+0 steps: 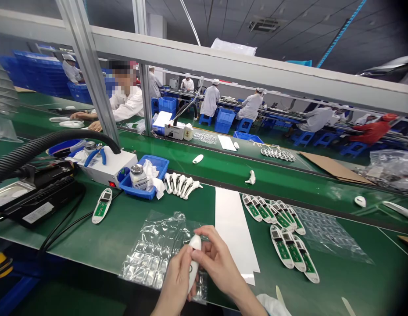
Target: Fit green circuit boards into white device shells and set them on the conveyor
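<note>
Between my two hands is a white elongated plastic device with a round button mark, tilted upright over the front edge of the green bench. My left hand is closed around its lower part. The fingers of my right hand pinch it near the top, the thumb on its face. Beneath lies a clear plastic sheet with rows of small square pieces. White housings with green circuit boards lie in rows to the right, and one more such housing lies at the left.
White paper lies right of my hands. A blue tray with a metal-topped jar stands beside several white curved parts. A white box with a black hose occupies the left. Behind runs a green conveyor; a co-worker sits across it.
</note>
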A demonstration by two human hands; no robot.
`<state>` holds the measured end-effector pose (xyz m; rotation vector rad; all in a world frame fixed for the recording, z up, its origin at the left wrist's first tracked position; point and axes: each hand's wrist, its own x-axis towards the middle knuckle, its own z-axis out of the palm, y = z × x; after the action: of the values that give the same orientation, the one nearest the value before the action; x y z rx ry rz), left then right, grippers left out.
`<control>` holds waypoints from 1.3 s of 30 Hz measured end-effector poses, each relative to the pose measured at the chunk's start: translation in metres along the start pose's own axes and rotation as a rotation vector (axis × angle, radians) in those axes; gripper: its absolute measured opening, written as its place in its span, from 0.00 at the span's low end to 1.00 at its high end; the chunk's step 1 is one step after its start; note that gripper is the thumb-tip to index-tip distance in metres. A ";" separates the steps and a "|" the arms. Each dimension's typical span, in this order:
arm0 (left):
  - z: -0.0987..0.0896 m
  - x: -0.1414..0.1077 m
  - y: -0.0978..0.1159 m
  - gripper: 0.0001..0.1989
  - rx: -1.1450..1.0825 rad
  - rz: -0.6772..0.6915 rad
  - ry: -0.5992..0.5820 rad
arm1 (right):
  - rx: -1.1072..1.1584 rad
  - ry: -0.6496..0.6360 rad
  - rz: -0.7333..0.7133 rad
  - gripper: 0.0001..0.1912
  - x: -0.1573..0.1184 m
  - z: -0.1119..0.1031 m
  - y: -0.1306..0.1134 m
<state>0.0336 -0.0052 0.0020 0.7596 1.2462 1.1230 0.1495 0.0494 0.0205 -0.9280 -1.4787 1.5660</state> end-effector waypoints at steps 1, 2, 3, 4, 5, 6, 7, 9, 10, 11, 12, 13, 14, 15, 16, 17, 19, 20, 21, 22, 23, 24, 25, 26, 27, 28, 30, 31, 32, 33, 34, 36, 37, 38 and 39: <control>-0.002 0.000 0.001 0.25 0.037 0.015 -0.008 | -0.013 -0.019 -0.023 0.14 0.001 0.000 -0.002; -0.003 0.000 0.003 0.25 0.078 0.040 -0.021 | -0.021 -0.044 -0.045 0.12 0.001 -0.001 -0.005; -0.004 0.001 0.006 0.24 0.119 0.067 -0.039 | -0.029 -0.072 -0.063 0.10 0.002 -0.002 -0.007; -0.005 0.002 0.010 0.24 0.155 0.091 -0.056 | -0.038 -0.098 -0.077 0.08 0.003 -0.005 -0.010; -0.005 0.003 0.015 0.24 0.189 0.108 -0.074 | -0.047 -0.123 -0.084 0.08 0.005 -0.008 -0.012; -0.006 0.006 0.020 0.25 0.224 0.118 -0.100 | -0.047 -0.153 -0.085 0.09 0.007 -0.012 -0.015; -0.006 0.010 0.026 0.25 0.264 0.121 -0.137 | -0.033 -0.184 -0.075 0.11 0.010 -0.017 -0.018; -0.008 0.025 0.040 0.26 0.381 0.159 -0.226 | 0.001 -0.231 -0.053 0.14 0.023 -0.031 -0.022; -0.010 0.036 0.049 0.26 0.485 0.220 -0.253 | -0.002 -0.237 -0.049 0.15 0.034 -0.041 -0.024; -0.012 0.051 0.060 0.26 0.594 0.293 -0.272 | -0.035 -0.219 -0.047 0.16 0.048 -0.052 -0.025; -0.015 0.069 0.072 0.24 0.741 0.421 -0.242 | -0.093 -0.175 -0.045 0.17 0.065 -0.065 -0.026; -0.019 0.091 0.084 0.21 0.885 0.531 -0.139 | -0.160 -0.115 -0.045 0.18 0.085 -0.080 -0.025; -0.022 0.115 0.098 0.22 0.935 0.573 -0.095 | -0.245 -0.021 -0.037 0.20 0.108 -0.096 -0.023; -0.026 0.141 0.112 0.22 0.970 0.596 -0.069 | -0.295 0.060 -0.037 0.20 0.132 -0.113 -0.020; -0.029 0.169 0.125 0.21 1.014 0.615 -0.040 | -0.331 0.125 -0.043 0.20 0.157 -0.130 -0.016; -0.031 0.196 0.137 0.19 1.073 0.626 -0.032 | -0.374 0.188 -0.045 0.19 0.181 -0.147 -0.012; -0.035 0.251 0.157 0.13 1.196 0.617 -0.003 | -0.480 0.289 -0.047 0.16 0.225 -0.178 -0.003; -0.037 0.276 0.165 0.11 1.252 0.591 0.022 | -0.544 0.324 -0.045 0.15 0.242 -0.193 0.001; -0.038 0.300 0.171 0.11 1.304 0.553 0.050 | -0.615 0.349 -0.041 0.15 0.257 -0.207 0.004; -0.039 0.322 0.176 0.11 1.348 0.508 0.077 | -0.692 0.363 -0.037 0.15 0.268 -0.221 0.006; -0.040 0.343 0.179 0.12 1.384 0.455 0.104 | -0.776 0.370 -0.035 0.14 0.276 -0.235 0.007; -0.041 0.362 0.180 0.13 1.411 0.398 0.131 | -0.864 0.369 -0.034 0.14 0.281 -0.249 0.006; -0.041 0.378 0.181 0.14 1.431 0.339 0.157 | -0.955 0.356 -0.033 0.13 0.284 -0.263 0.005; -0.041 0.392 0.180 0.15 1.444 0.280 0.181 | -1.044 0.332 -0.030 0.13 0.285 -0.276 0.003; -0.041 0.404 0.178 0.15 1.453 0.225 0.204 | -1.130 0.295 -0.024 0.12 0.284 -0.289 0.002; -0.041 0.414 0.176 0.16 1.457 0.178 0.223 | -1.208 0.248 -0.013 0.11 0.282 -0.299 0.001; -0.042 0.426 0.169 0.16 1.458 0.114 0.251 | -1.334 0.150 0.018 0.09 0.277 -0.315 0.000; -0.042 0.429 0.165 0.16 1.456 0.100 0.259 | -1.381 0.112 0.036 0.09 0.274 -0.320 0.000; -0.041 0.429 0.163 0.16 1.451 0.097 0.266 | -1.419 0.086 0.051 0.08 0.271 -0.323 0.001; -0.041 0.428 0.161 0.16 1.444 0.102 0.270 | -1.447 0.070 0.065 0.08 0.268 -0.324 0.002; -0.039 0.425 0.160 0.16 1.434 0.114 0.272 | -1.464 0.064 0.076 0.09 0.265 -0.323 0.002; -0.034 0.415 0.161 0.16 1.406 0.158 0.263 | -1.467 0.065 0.084 0.09 0.259 -0.316 -0.001; -0.030 0.408 0.164 0.15 1.387 0.189 0.243 | -1.449 0.070 0.077 0.08 0.255 -0.309 -0.005; -0.025 0.399 0.167 0.15 1.362 0.228 0.209 | -1.416 0.075 0.061 0.07 0.250 -0.300 -0.009; -0.019 0.388 0.170 0.14 1.332 0.273 0.160 | -1.368 0.075 0.034 0.07 0.244 -0.289 -0.015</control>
<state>-0.0450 0.4106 0.0253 1.8761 2.0482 0.4129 0.3049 0.3946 0.0191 -1.6683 -2.4511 0.3077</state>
